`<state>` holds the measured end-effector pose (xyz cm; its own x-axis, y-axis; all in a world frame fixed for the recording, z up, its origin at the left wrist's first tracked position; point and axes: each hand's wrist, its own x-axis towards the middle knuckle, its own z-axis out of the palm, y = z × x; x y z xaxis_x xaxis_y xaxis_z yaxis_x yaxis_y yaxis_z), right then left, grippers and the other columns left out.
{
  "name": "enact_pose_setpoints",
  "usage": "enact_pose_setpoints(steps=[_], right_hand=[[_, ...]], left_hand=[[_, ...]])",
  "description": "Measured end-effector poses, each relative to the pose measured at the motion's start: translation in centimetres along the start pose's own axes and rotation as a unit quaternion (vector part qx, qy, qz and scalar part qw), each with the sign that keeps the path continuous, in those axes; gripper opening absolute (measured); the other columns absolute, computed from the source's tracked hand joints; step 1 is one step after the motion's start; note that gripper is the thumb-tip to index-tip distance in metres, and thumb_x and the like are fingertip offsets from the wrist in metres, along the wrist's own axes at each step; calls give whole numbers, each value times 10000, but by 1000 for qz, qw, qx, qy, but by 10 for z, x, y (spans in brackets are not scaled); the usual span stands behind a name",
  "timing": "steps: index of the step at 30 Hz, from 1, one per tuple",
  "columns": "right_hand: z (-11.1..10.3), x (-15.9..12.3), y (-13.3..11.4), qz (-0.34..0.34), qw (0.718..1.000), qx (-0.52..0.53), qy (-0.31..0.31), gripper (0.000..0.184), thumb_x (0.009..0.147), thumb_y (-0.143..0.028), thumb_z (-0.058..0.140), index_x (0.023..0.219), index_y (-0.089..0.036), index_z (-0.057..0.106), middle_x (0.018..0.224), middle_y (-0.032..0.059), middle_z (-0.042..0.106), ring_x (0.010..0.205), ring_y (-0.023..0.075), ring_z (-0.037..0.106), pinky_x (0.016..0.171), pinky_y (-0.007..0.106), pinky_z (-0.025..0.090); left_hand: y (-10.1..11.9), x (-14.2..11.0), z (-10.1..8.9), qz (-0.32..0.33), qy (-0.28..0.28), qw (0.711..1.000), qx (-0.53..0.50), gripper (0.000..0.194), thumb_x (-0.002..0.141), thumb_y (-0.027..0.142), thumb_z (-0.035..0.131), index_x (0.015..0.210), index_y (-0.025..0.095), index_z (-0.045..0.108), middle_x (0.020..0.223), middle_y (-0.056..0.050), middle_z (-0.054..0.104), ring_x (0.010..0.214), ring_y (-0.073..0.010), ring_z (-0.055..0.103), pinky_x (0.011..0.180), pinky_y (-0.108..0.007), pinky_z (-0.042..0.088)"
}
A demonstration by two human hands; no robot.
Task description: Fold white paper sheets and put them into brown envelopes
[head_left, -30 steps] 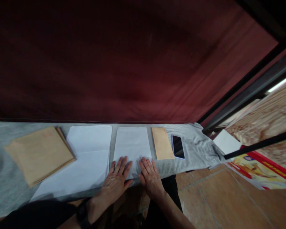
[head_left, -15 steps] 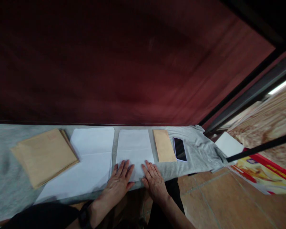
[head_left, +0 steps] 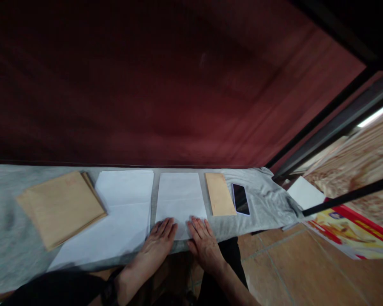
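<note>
A white sheet of paper (head_left: pixel 180 196) with a faint crease across its middle lies flat in front of me on a grey cloth. My left hand (head_left: pixel 159 239) rests on its near left corner, fingers stretched out and close together. On the near right part of the sheet lies my right hand (head_left: pixel 204 242), palm down with its fingers extended. Neither hand grips anything. To the left is a stack of larger white sheets (head_left: pixel 121 221), also creased. A single brown envelope (head_left: pixel 220 194) lies just right of the sheet.
Several brown envelopes (head_left: pixel 67 208) overlap the white stack at the left. A phone (head_left: pixel 241 199) lies on the grey cloth (head_left: pixel 264 199) at the right. A dark red curtain (head_left: pixel 178 106) hangs behind. A red and yellow box (head_left: pixel 351 229) is at the right, near the tiled floor (head_left: pixel 293 267).
My left fingers have come closer together and the left thumb has drawn in. My right hand has shifted very slightly left. The paper and other items stay in place.
</note>
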<state>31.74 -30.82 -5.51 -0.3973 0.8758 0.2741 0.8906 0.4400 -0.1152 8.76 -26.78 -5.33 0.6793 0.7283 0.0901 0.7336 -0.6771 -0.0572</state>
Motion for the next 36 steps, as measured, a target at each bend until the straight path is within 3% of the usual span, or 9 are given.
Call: enact_pose_setpoints(steps=[4,7,10,12,14,18,22,26,36], right_hand=[[-6,12,-11,-34,998,51,-27,575,1019,-362,510,1555,-220,355,1583,81,417,1447,232,409,1217,483,337],[-5,18,-13,-11,997,75,-15,502,1032,-325,476,1521,-224,419,1537,67,489,1415,208,454,1202,446,372],[0,19,-9,12,998,60,6,482,1034,-314,471,1504,-208,446,1552,85,465,1427,229,441,1189,459,383],[4,17,-7,10,999,38,7,510,1028,-318,491,1523,-218,417,1576,95,426,1433,249,432,1189,482,374],[8,15,-5,6,1000,20,7,537,1023,-320,508,1538,-226,390,1582,97,414,1431,254,435,1186,484,376],[11,15,-6,0,1000,16,24,494,1027,-342,503,1499,-206,450,1549,104,466,1422,253,448,1184,479,379],[10,15,-9,10,999,27,39,464,1028,-381,505,1455,-199,508,1464,110,565,1393,254,485,1190,484,369],[9,13,-9,10,999,20,42,487,1037,-358,487,1501,-215,446,1530,97,493,1434,244,431,1199,477,354],[9,11,-8,20,999,29,21,529,1031,-332,496,1540,-243,382,1578,75,425,1453,251,402,1228,494,290]], left_hand=[[1,0,2,-1,24,1000,15,607,806,-5,409,1370,130,588,1469,-181,549,1374,-292,513,1101,-449,465],[3,0,2,-3,23,1000,-1,583,816,10,420,1359,126,596,1463,-182,555,1373,-295,514,1088,-448,476],[0,0,-2,-13,13,998,-60,450,917,210,496,1349,150,607,1450,-181,568,1354,-311,533,1070,-465,491],[-4,2,-5,-32,12,995,-99,471,955,397,505,1352,166,608,1431,-175,589,1330,-314,556,1057,-473,502],[-7,8,-5,-49,26,990,-132,497,985,454,446,1372,179,593,1421,-155,602,1318,-285,570,1067,-455,496],[-8,45,-2,-30,81,985,-151,501,1020,407,376,1446,185,515,1557,-127,460,1432,-249,441,1154,-436,403],[-9,99,8,-10,84,989,-124,518,1027,423,363,1493,215,450,1612,-100,377,1495,-256,330,1208,-483,299],[-29,132,25,-71,75,988,-115,540,1014,463,379,1486,216,466,1578,-112,433,1478,-267,363,1212,-500,272],[-101,140,32,-275,72,954,-93,653,1000,402,285,1497,-6,394,1577,-236,379,1496,-330,312,1209,-507,269]])
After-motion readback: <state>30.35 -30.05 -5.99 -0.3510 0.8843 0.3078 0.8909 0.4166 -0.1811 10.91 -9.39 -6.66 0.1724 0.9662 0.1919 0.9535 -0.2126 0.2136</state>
